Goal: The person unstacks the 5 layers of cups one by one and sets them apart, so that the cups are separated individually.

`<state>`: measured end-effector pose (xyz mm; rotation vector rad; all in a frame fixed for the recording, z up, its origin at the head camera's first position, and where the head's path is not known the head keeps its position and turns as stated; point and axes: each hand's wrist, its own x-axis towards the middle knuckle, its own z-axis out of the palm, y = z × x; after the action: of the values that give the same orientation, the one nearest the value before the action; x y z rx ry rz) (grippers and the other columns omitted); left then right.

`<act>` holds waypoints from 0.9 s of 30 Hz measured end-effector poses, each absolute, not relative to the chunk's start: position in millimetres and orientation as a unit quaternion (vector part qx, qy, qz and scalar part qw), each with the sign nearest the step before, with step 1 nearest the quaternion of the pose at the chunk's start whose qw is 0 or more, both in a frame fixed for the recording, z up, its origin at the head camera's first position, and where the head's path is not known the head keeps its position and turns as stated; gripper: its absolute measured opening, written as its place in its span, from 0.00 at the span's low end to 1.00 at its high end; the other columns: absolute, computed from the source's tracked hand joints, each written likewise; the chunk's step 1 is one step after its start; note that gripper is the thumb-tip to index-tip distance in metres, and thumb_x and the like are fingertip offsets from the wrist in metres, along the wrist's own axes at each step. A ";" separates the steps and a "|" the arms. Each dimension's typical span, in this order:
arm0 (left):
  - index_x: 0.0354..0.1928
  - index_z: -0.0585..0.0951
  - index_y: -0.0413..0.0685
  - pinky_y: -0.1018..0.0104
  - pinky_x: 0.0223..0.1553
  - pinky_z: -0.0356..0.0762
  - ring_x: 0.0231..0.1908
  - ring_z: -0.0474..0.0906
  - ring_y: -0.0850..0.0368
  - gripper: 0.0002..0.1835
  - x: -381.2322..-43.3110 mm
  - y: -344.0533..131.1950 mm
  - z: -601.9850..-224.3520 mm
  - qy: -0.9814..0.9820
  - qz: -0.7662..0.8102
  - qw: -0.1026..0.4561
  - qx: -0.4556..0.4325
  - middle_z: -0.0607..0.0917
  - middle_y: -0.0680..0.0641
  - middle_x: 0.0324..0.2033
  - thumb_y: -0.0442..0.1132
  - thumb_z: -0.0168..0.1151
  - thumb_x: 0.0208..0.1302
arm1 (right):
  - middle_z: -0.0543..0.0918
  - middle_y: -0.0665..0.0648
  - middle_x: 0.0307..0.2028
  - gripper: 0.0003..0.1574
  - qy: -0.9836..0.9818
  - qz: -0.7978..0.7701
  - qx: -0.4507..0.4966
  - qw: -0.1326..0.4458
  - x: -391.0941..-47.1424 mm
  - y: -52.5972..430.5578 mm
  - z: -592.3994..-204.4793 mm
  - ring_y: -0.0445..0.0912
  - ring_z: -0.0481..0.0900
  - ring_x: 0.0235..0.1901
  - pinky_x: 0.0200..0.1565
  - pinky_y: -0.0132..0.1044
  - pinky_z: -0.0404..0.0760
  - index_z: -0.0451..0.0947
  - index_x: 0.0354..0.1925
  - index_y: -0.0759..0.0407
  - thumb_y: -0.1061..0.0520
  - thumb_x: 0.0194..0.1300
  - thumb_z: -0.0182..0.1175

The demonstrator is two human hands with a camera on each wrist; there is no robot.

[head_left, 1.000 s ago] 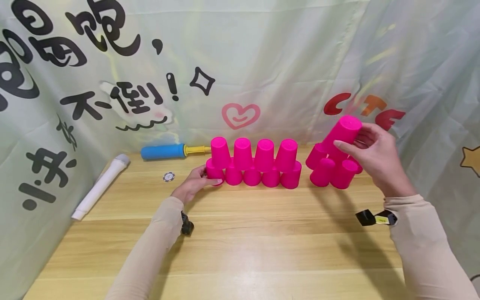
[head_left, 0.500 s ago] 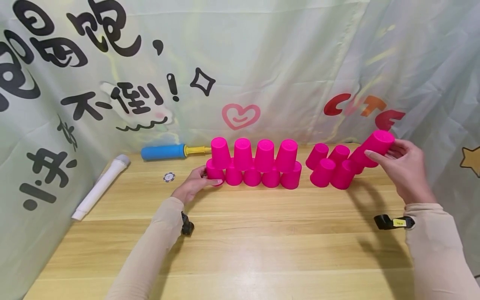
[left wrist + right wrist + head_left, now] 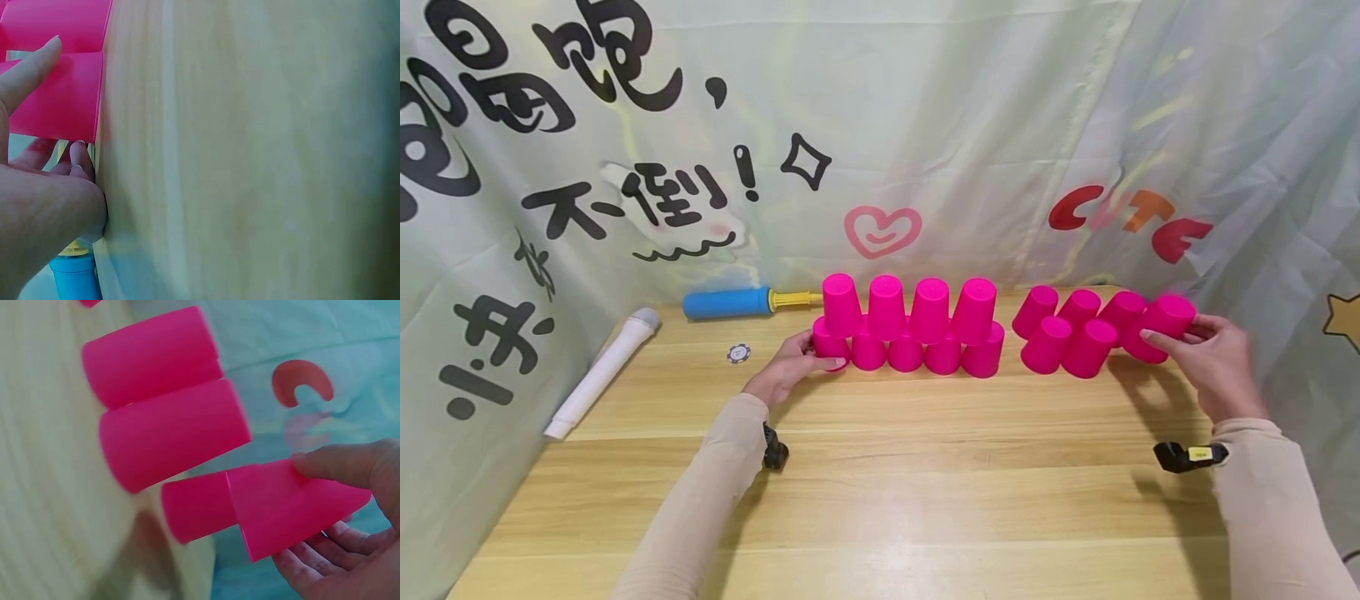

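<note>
In the head view, my right hand (image 3: 1221,362) grips a bright pink plastic cup (image 3: 1163,327), mouth down, at the right end of a loose cluster of similar cups. The right wrist view shows the thumb along one side of this cup (image 3: 294,500) and the fingers along the other; its rim overlaps a cup behind it and it is off the table. My left hand (image 3: 786,367) holds the leftmost bottom cup (image 3: 830,343) of a two-tier row, thumb in front and fingers behind. Several upside-down cups (image 3: 905,354) form the bottom tier, with several more (image 3: 930,310) on top.
Loose upside-down cups (image 3: 1087,348) stand right of the row on the wooden table (image 3: 917,475). A blue and yellow hand pump (image 3: 730,303), a poker chip (image 3: 738,353) and a white microphone-shaped item (image 3: 602,375) lie at left. Printed cloth (image 3: 985,125) hangs behind.
My right hand has carried its cup from above the right cluster rightward and down to that cluster's right end. My left hand and the two-tier row have stayed put.
</note>
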<state>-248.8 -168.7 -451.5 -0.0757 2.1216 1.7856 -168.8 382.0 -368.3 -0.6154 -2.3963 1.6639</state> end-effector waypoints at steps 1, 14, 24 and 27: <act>0.73 0.69 0.49 0.47 0.70 0.63 0.65 0.69 0.44 0.41 -248.7 -168.7 -451.5 0.751 0.634 0.183 -0.025 0.75 0.44 0.66 0.37 0.76 0.58 | 0.73 0.36 0.37 0.42 -0.805 0.551 -0.207 0.076 -169.1 383.3 -371.5 0.29 0.74 0.34 0.34 0.18 0.78 0.66 0.64 0.55 0.46 0.59 0.75; 0.72 0.70 0.50 0.47 0.70 0.63 0.65 0.69 0.44 0.41 -248.0 -167.7 -450.1 0.754 0.631 0.182 -0.027 0.75 0.44 0.66 0.38 0.77 0.57 | 0.76 0.50 0.44 0.53 -0.853 0.481 -0.191 0.060 -175.3 381.8 -406.1 0.30 0.72 0.33 0.33 0.18 0.77 0.55 0.72 0.76 0.48 0.65 0.69; 0.74 0.68 0.51 0.47 0.71 0.62 0.66 0.68 0.44 0.42 -249.2 -167.8 -450.8 0.755 0.628 0.184 -0.027 0.74 0.44 0.67 0.39 0.77 0.58 | 0.74 0.41 0.36 0.50 -0.858 0.476 -0.184 0.066 -179.3 379.6 -418.8 0.29 0.72 0.30 0.32 0.19 0.77 0.57 0.70 0.77 0.51 0.65 0.69; 0.73 0.68 0.51 0.47 0.70 0.62 0.66 0.68 0.45 0.42 -249.1 -167.7 -450.4 0.755 0.629 0.183 -0.026 0.74 0.44 0.67 0.39 0.77 0.57 | 0.73 0.43 0.37 0.50 -0.855 0.478 -0.189 0.067 -180.1 377.9 -419.8 0.30 0.72 0.31 0.32 0.19 0.77 0.56 0.70 0.77 0.52 0.65 0.69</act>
<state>-249.1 -167.7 -450.4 -0.0740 2.1295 1.7740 -180.1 377.9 -419.8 -0.5695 -2.5784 1.4412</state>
